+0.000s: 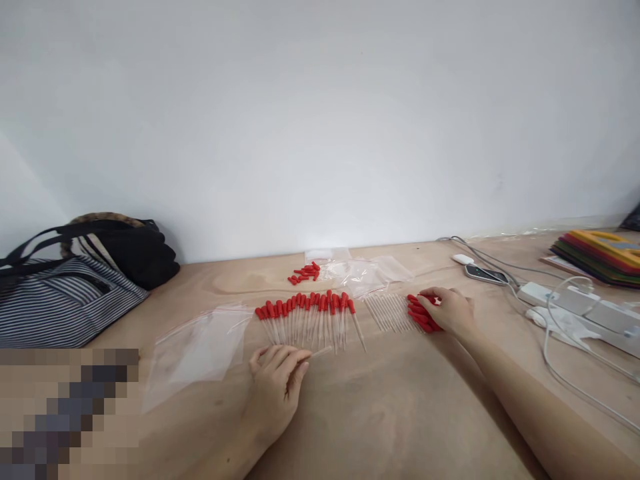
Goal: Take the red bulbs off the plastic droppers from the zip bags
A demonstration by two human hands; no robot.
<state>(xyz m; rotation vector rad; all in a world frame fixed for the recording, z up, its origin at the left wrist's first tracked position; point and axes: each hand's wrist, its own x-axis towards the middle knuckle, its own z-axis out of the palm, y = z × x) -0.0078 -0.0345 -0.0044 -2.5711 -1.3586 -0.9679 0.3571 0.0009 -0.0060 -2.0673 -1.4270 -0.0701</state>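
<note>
L hand pinches clear tube; R hand at edge of red caps, can't tell grip; open table btwn.

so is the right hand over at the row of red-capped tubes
No, the right hand is at the pile of separate red caps, to the right of the uncapped tubes.

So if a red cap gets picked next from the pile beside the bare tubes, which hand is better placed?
The right hand, I'd say: its fingers are directly at the red caps there. The left hand is farther off and appears to be holding a thin clear tube.
</note>
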